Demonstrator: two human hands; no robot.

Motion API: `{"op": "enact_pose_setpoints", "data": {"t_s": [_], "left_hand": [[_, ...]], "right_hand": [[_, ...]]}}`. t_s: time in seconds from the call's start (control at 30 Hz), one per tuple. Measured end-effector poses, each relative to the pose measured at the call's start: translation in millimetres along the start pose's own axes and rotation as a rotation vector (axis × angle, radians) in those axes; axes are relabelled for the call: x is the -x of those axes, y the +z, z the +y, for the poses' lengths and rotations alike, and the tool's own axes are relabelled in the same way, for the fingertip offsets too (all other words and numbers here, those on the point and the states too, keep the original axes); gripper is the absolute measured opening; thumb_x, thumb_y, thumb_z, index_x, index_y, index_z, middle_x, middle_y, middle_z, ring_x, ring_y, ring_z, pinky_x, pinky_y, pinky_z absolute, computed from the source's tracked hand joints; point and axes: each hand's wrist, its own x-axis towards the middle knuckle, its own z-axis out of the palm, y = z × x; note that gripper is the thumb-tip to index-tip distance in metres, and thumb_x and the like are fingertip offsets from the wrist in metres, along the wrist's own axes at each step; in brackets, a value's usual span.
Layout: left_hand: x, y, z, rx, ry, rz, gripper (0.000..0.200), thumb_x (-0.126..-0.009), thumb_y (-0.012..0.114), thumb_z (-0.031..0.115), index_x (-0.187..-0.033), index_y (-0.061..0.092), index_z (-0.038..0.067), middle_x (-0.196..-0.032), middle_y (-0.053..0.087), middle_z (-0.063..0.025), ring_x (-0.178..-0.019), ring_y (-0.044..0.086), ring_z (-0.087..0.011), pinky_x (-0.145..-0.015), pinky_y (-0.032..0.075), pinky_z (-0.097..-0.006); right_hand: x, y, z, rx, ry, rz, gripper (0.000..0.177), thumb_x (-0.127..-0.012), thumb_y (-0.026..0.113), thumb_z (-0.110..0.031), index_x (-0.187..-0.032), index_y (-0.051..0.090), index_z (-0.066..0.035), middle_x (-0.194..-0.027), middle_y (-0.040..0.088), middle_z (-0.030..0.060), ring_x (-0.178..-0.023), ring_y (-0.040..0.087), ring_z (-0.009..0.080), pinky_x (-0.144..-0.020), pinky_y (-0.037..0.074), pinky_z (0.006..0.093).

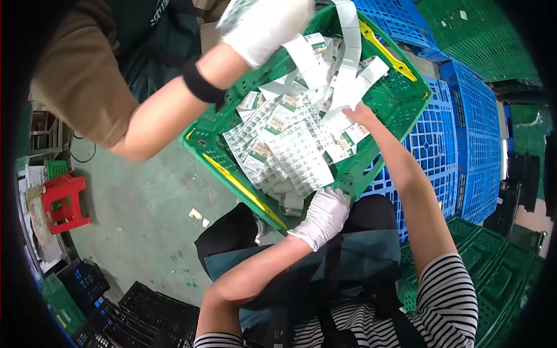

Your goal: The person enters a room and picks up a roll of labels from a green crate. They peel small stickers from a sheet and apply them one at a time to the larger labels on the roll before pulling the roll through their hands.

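A green plastic crate (374, 165) with yellow handles stands in front of me, holding a loose pile of printed label sheets (299, 153) and white label strips (348, 75). My left hand (325, 216), in a white glove, is closed over the crate's near rim, close to a sheet corner; its fingertips are hidden. Inside the crate's right half, my bare right hand (361, 114) has its fingers closed on a white label strip. Across from me, another person's gloved hand (270, 32), blurred, is above the far left side with sheets beside it.
Blue plastic crates (432, 151) are stacked on the right, with green crates (487, 272) at the lower right. A red stool (65, 203) stands at the left. Black crates (159, 310) lie lower left. Paper scraps (198, 217) are on the green floor.
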Motion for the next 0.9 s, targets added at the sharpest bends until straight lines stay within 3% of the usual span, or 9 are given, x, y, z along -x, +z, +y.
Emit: {"op": "enact_pose_setpoints", "data": {"t_s": [0.07,0.17,0.27,0.4,0.53,0.6,0.73,0.8,0.9], "left_hand": [[1.5,2.1,3.0,-0.080,-0.022,-0.039,0.025,-0.071,0.064,0.026,-0.079,0.053,0.005,-0.073,0.052,-0.0115,-0.071,0.055,-0.0260,-0.062,0.041,-0.0377],[5.3,4.7,2.2,-0.089,-0.022,-0.013,0.026,-0.071,0.064,0.027,-0.080,0.053,0.005,-0.072,0.051,-0.0111,-0.067,0.054,-0.0252,-0.061,0.040,-0.0369],[6.3,3.1,0.8,-0.092,-0.041,-0.042,0.027,-0.071,0.064,0.028,-0.081,0.054,0.005,-0.071,0.052,-0.0106,-0.069,0.054,-0.0256,-0.062,0.041,-0.0375],[5.0,-0.2,-2.5,-0.056,-0.052,-0.029,0.027,-0.072,0.063,0.029,-0.082,0.056,0.004,-0.074,0.054,-0.0126,-0.072,0.055,-0.0282,-0.063,0.041,-0.0390],[0.1,-6.9,-2.8,-0.003,-0.059,0.019,0.031,-0.071,0.065,0.030,-0.081,0.056,0.002,-0.073,0.053,-0.0141,-0.072,0.056,-0.0301,-0.062,0.043,-0.0403],[-1.9,-9.9,-0.6,-0.049,-0.115,-0.002,0.032,-0.070,0.066,0.030,-0.081,0.056,0.002,-0.072,0.053,-0.0143,-0.069,0.056,-0.0297,-0.058,0.043,-0.0390],[-5.2,4.0,-5.2,-0.042,-0.048,0.032,0.029,-0.070,0.066,0.030,-0.078,0.055,0.004,-0.071,0.054,-0.0110,-0.065,0.057,-0.0272,-0.056,0.044,-0.0385],[-6.1,-5.8,-4.5,-0.064,-0.060,0.048,0.027,-0.070,0.066,0.029,-0.077,0.055,0.005,-0.071,0.055,-0.0094,-0.065,0.057,-0.0257,-0.057,0.044,-0.0381],[-6.9,-3.1,-10.1,0.041,-0.067,0.091,0.025,-0.073,0.062,0.028,-0.079,0.055,0.005,-0.073,0.056,-0.0118,-0.068,0.058,-0.0274,-0.059,0.045,-0.0400]], "right_hand": [[-9.7,6.5,-4.1,-0.092,0.071,0.023,0.062,-0.072,0.061,-0.052,-0.097,0.061,0.005,-0.101,0.061,0.0203,-0.095,0.059,0.0292,-0.077,0.048,0.0400],[-12.5,10.7,-19.0,-0.527,0.240,-0.003,0.053,-0.066,0.071,-0.050,-0.083,0.062,0.000,-0.079,0.060,0.0100,-0.073,0.056,0.0215,-0.060,0.046,0.0378],[-16.1,12.2,-18.4,-0.673,0.322,-0.098,0.055,-0.065,0.071,-0.053,-0.080,0.061,-0.001,-0.074,0.058,0.0085,-0.069,0.054,0.0195,-0.058,0.044,0.0350],[16.6,-7.6,-30.0,-0.562,0.331,-0.070,0.059,-0.062,0.072,-0.056,-0.088,0.060,-0.005,-0.077,0.059,0.0043,-0.066,0.054,0.0180,-0.062,0.043,0.0339],[0.1,13.7,-15.6,-0.782,0.337,-0.141,0.043,-0.067,0.075,-0.038,-0.092,0.062,-0.005,-0.078,0.062,0.0054,-0.065,0.059,0.0162,-0.062,0.047,0.0358],[2.9,5.1,-14.9,-0.852,0.355,-0.155,0.030,-0.070,0.074,-0.030,-0.085,0.061,-0.007,-0.073,0.060,0.0034,-0.064,0.058,0.0126,-0.060,0.047,0.0330],[-14.9,-15.4,22.9,-1.231,0.133,-0.138,0.025,-0.077,0.068,-0.022,-0.092,0.061,-0.004,-0.080,0.062,0.0050,-0.071,0.061,0.0136,-0.065,0.050,0.0276],[20.2,-48.4,16.8,-1.284,0.066,0.043,0.031,-0.079,0.065,-0.020,-0.102,0.058,-0.001,-0.090,0.063,0.0077,-0.079,0.062,0.0154,-0.072,0.050,0.0272],[49.2,-80.4,29.9,-1.300,-0.048,0.073,0.035,-0.082,0.062,-0.019,-0.110,0.054,0.002,-0.098,0.062,0.0093,-0.087,0.061,0.0164,-0.077,0.049,0.0291]]}}
